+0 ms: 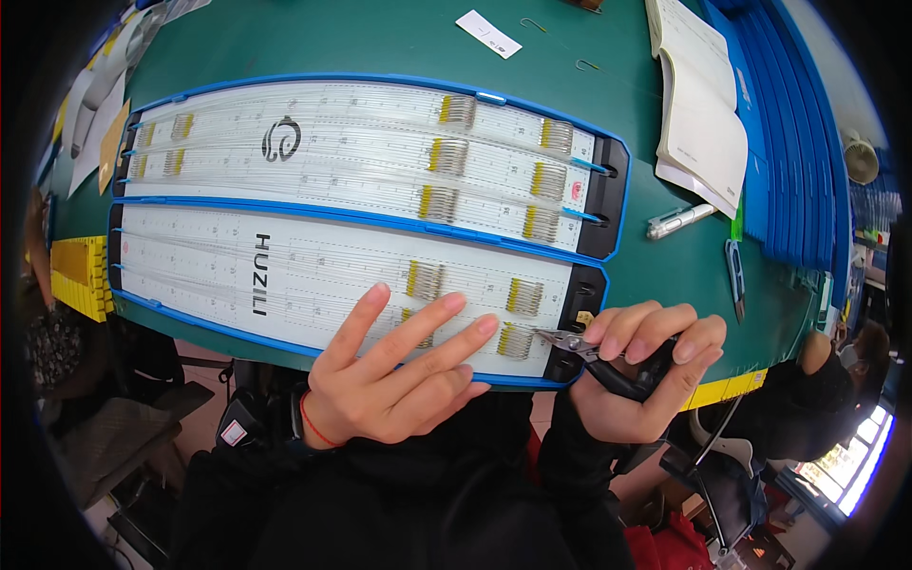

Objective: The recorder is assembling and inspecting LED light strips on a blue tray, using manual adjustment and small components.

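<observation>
While the left hand (394, 375) lies open-fingered on the near white board (313, 275), the right hand (638, 370) grips black-handled pliers (594, 359).
Pliers tip meets the board's right end (beside a brass coil (515, 341)) on the green table (380, 38).

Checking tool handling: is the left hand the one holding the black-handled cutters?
No, the right hand grips the black-handled cutters, while the left hand lies flat, fingers spread, on the nearer white board.

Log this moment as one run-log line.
left hand: flat on near white board | right hand: gripping pliers at board's right end | far board: untouched
</observation>
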A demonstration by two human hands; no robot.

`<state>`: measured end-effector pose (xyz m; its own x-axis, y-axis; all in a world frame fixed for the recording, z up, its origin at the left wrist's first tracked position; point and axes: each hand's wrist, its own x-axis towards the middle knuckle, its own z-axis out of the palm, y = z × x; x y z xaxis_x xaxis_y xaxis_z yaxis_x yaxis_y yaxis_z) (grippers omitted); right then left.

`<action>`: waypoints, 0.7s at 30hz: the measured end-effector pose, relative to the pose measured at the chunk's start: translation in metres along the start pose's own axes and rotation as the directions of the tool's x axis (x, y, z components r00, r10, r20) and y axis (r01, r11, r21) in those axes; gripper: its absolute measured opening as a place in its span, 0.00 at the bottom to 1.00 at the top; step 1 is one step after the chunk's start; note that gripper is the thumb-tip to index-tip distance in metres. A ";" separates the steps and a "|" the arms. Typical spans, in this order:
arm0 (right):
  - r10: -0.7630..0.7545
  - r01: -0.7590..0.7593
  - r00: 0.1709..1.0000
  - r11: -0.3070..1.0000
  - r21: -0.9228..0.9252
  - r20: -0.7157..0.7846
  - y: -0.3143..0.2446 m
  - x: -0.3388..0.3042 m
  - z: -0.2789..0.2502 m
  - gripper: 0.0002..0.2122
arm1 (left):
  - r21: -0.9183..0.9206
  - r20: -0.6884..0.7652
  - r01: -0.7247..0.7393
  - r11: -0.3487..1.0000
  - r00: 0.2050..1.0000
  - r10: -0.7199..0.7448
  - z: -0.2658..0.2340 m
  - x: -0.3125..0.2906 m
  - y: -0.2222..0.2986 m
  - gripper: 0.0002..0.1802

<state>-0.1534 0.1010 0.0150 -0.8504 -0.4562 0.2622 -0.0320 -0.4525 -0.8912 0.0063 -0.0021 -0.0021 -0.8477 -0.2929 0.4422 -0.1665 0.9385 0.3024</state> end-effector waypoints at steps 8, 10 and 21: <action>-0.008 0.011 0.999 0.997 -0.073 0.035 0.000 0.002 0.006 0.11 | 0.002 -0.008 -0.004 1.000 1.000 0.004 0.001 0.000 0.001 0.14; 0.014 -0.011 0.999 0.997 -0.072 0.037 -0.001 0.002 0.006 0.11 | 0.000 -0.007 -0.003 1.000 1.000 0.003 0.001 0.000 0.001 0.14; 0.017 -0.014 0.999 0.997 -0.074 0.044 -0.001 0.002 0.004 0.11 | -0.015 0.004 -0.028 1.000 1.000 0.028 0.001 0.001 0.001 0.14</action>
<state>-0.1527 0.0972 0.0183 -0.8271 -0.4968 0.2629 -0.0591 -0.3882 -0.9197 0.0050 -0.0012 -0.0027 -0.8539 -0.2660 0.4472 -0.1354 0.9434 0.3026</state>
